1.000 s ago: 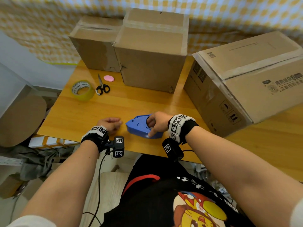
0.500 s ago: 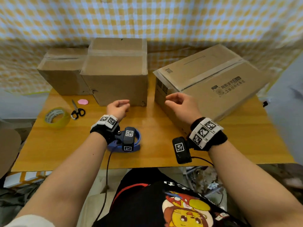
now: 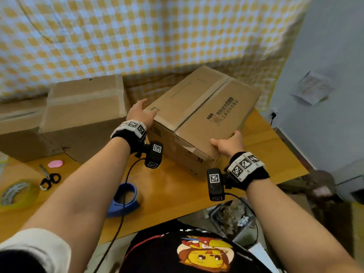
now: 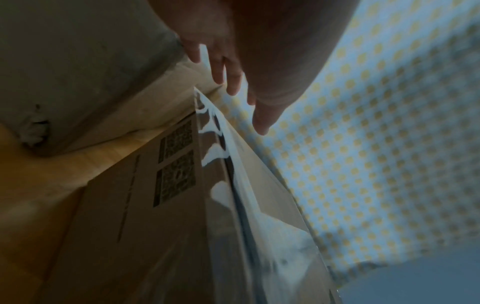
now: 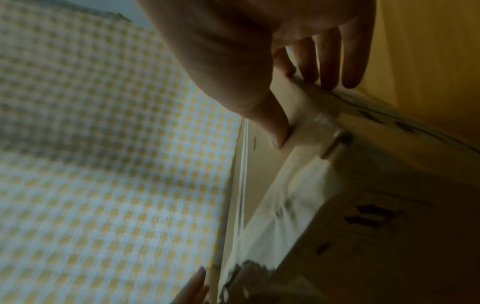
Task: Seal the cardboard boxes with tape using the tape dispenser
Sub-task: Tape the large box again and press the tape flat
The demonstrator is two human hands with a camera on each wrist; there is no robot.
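A large printed cardboard box [image 3: 204, 115] lies slanted on the wooden table [image 3: 173, 190], with glossy tape along its top seam. My left hand [image 3: 140, 113] lies at the box's near-left top corner, fingers straight; in the left wrist view the left hand [image 4: 233, 82] reaches past the box [image 4: 155, 226]. My right hand [image 3: 226, 142] is on the near-right corner. In the right wrist view the right hand [image 5: 305, 111] has its thumb on top of the box [image 5: 376, 205] and straight fingers down its side. The blue tape dispenser [image 3: 126, 200] sits alone near the table's front edge.
Two more taped boxes, a tall one [image 3: 84, 113] and a lower one [image 3: 17, 123], stand at the back left. A yellow tape roll [image 3: 16, 194], scissors [image 3: 49, 178] and a pink object [image 3: 55, 164] lie at the left. A checked cloth hangs behind.
My right hand let go of the blue dispenser, which stays on the table. Both hands rose and moved to the large box's near corners. The view swung right.
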